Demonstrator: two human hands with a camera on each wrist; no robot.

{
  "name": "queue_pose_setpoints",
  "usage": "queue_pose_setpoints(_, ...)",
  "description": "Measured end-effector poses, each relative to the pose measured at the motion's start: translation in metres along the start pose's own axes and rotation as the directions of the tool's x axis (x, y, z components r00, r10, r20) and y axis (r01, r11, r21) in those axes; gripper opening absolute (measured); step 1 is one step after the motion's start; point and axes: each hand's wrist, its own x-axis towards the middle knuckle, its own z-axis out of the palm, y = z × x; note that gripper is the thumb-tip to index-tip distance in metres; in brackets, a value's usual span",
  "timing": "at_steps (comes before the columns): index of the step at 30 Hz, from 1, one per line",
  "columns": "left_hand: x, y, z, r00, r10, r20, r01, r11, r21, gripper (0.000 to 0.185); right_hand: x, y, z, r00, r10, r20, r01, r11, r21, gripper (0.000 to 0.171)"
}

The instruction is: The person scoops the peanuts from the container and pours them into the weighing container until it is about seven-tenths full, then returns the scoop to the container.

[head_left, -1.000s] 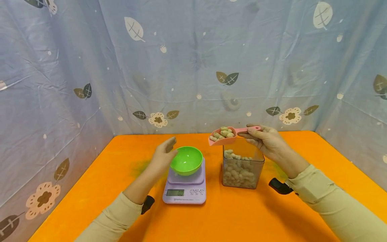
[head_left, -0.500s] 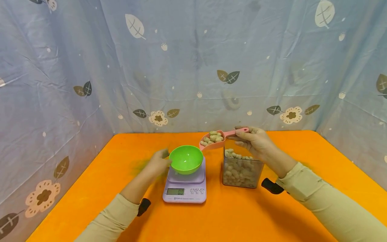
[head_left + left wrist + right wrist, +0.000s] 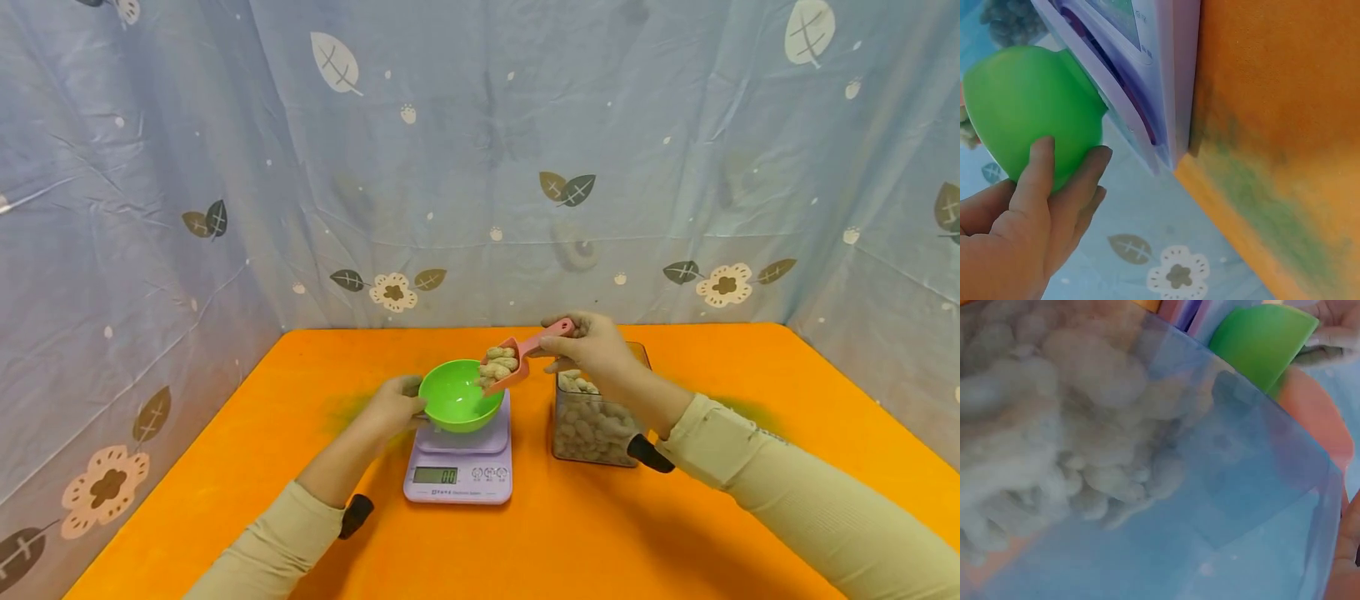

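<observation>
In the head view my right hand (image 3: 596,343) holds a pink scoop (image 3: 547,335) by its handle. The scoop tilts downward, its lip over the right side of a green bowl (image 3: 453,393), with several unshelled peanuts (image 3: 501,363) near the lip. That bowl sits on a lilac kitchen scale (image 3: 459,492), whose display reads 0.0. At the bowl's left side, my left hand (image 3: 392,406) holds it near the rim. From the left wrist, fingers (image 3: 1041,162) lie against the bowl's outer wall, while the thumb's tip is hidden behind it.
A clear tinted container (image 3: 596,437) of peanuts stands right of the scale, below my right forearm; its wall fills much of the right wrist view. The orange table (image 3: 487,558) ends at a patterned blue curtain (image 3: 480,167) behind and on both sides.
My right hand has carried the loaded scoop leftward from above the container and tipped it toward the bowl. My left hand has come down and now touches the bowl's side.
</observation>
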Motion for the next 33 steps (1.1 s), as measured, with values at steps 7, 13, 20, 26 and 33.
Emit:
queue_pose_setpoints(7, 0.001, 0.0, 0.001, 1.0, 0.001, 0.0, -0.001, 1.0, 0.0, 0.048, 0.0, -0.007, 0.004, 0.999, -0.051, -0.002, 0.05, 0.996, -0.08, 0.043)
queue_pose_setpoints(13, 0.001, 0.001, 0.002, 1.0, -0.003, 0.002, 0.003, 1.0, 0.002, 0.048, -0.005, -0.01, -0.007, 0.998, -0.063, -0.006, 0.062, 0.996, -0.061, 0.044)
queue_pose_setpoints(20, 0.0, 0.0, 0.0, 1.0, 0.002, 0.0, -0.002, 1.0, 0.004, 0.048, -0.01, -0.012, -0.021, 0.994, -0.101, -0.028, 0.103, 0.993, 0.065, 0.042)
queue_pose_setpoints(26, -0.001, -0.001, -0.003, 1.0, 0.025, 0.002, -0.025, 1.0, -0.005, 0.049, -0.017, -0.013, -0.039, 0.994, -0.1, -0.048, 0.108, 0.971, 0.212, 0.038)
queue_pose_setpoints(33, -0.006, 0.003, -0.008, 0.997, 0.069, -0.029, -0.069, 0.998, 0.006, 0.053, -0.029, -0.018, -0.064, 0.992, -0.125, -0.031, 0.128, 0.933, 0.335, 0.029)
